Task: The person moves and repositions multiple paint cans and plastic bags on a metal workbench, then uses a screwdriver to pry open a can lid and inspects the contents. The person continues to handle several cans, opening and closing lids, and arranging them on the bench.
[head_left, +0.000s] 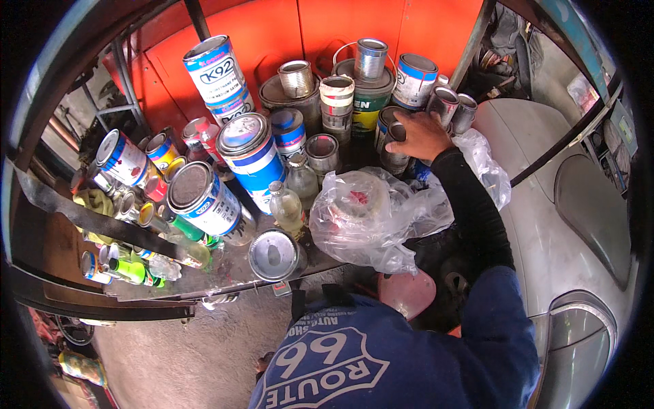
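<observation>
My right hand [422, 136] reaches in among the cans at the back right. Its thumb and forefinger are bent around the upper part of a small tin can [396, 132]; the other fingers are partly hidden. More small bare cans [444, 102] stand just beyond that hand. Below my right forearm lies a crumpled clear plastic bag [429, 211], and next to it a round container [357, 198] is wrapped in clear plastic. My left hand does not show.
Paint cans [252, 153], bottles [287, 208] and tins crowd the bench [184, 290]. A grey-lidded can [274, 255] stands at its near edge. A dark metal bar [102, 221] crosses the left side. A silver motor scooter [538, 184] stands close on the right. Red panels [354, 24] rise behind.
</observation>
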Tool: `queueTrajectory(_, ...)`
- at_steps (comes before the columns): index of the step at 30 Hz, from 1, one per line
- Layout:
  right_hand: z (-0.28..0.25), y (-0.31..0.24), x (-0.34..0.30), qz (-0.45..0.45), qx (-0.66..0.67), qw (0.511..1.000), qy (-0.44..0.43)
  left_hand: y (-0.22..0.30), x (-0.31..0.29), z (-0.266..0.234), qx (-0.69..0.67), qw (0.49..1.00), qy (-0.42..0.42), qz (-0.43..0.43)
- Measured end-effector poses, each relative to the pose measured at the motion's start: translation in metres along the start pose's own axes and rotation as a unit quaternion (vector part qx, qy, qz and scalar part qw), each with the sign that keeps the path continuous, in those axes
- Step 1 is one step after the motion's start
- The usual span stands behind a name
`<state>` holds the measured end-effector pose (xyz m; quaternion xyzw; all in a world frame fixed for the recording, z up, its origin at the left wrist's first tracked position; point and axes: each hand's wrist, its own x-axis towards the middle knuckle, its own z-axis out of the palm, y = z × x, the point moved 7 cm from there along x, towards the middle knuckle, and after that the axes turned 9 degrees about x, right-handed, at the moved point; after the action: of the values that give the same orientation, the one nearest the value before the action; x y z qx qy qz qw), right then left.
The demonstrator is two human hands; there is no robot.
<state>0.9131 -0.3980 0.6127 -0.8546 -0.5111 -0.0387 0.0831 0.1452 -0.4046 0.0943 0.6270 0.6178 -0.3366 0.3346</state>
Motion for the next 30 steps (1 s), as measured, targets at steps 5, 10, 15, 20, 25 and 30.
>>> queueTrajectory(5,0.010,0.012,-0.006,-0.001,0.083,0.996,0.046,-0.002,0.000,0.004,-0.016,1.000,0.008,-0.011)
queueTrajectory(10,-0.024,0.003,0.007,-0.064,0.316,0.935,0.149,-0.005,0.002,-0.002,-0.023,0.999,0.019,-0.017)
queueTrajectory(15,0.029,-0.044,0.021,-0.099,0.169,0.978,0.075,-0.003,0.006,-0.009,-0.028,0.999,0.033,-0.022)
queueTrajectory(20,0.081,-0.059,0.022,-0.043,-0.003,0.994,-0.101,-0.001,0.008,-0.006,-0.044,0.998,0.039,-0.031)
queueTrajectory(25,0.017,0.014,0.068,0.075,0.015,0.997,0.013,-0.009,0.001,0.009,-0.059,0.997,0.036,-0.046)
queueTrajectory(30,0.038,0.038,0.090,0.035,-0.079,0.986,-0.140,-0.018,-0.007,0.026,-0.072,0.995,0.035,-0.056)
